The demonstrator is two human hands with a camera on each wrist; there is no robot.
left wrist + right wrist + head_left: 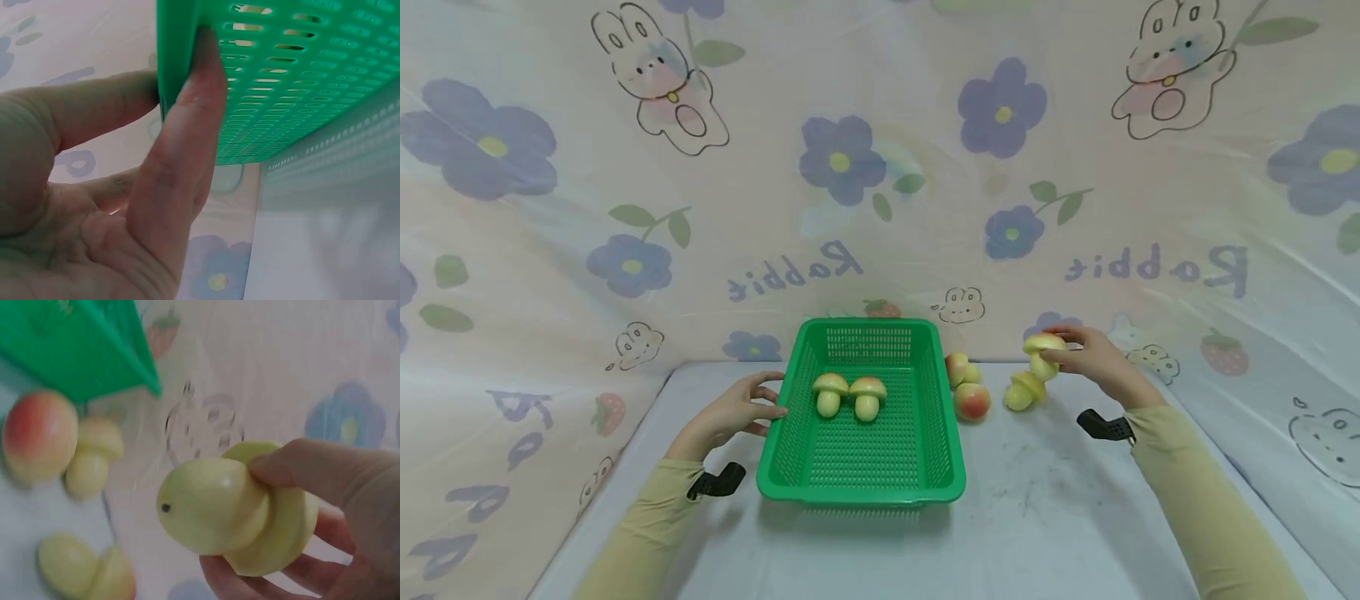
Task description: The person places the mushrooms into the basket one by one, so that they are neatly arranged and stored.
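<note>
My left hand [730, 414] pinches the left rim of a green plastic basket [955, 467], its thumb and fingers [178, 150] on either side of the rim. In the basket lie two toy mushrooms [830, 394], side by side, with yellow stems and reddish-yellow caps. My right hand [1093, 362] holds another toy mushroom [212, 503] above the table, gripping it by the cap; a small dark dot shows on its stem end. Below that hand, another mushroom [1024, 392] lies on the table.
Right of the basket lie a red-and-yellow round fruit, perhaps a peach [972, 402], and behind it another mushroom [90, 459]. The white table [1037, 517] meets a patterned curtain [917, 250] at the back and sides.
</note>
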